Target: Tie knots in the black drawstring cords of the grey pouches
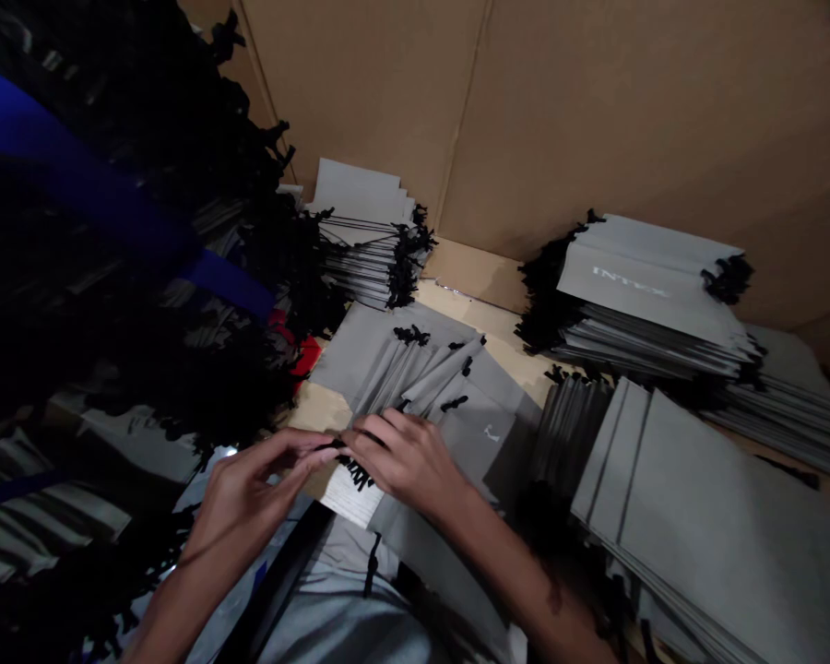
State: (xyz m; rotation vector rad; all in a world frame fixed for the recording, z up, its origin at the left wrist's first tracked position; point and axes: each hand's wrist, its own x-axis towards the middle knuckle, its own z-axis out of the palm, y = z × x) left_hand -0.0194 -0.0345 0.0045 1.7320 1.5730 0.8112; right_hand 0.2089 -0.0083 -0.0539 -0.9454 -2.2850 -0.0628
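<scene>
The left hand (245,489) and right hand (405,456) pinch a black cord (333,444) tight in their fingers (318,441) — right over a loose fan of gray bags (421,378). Tall neat stacks of bags (646,295) sit far right (lots done).

Free passage: pale wooden tabletop (488,323), upper centre, between stacked grey drawstring bags (646,277) at right and a black-corded heap (131,277) at left; cardboard wall (664,120) behind.
</scene>
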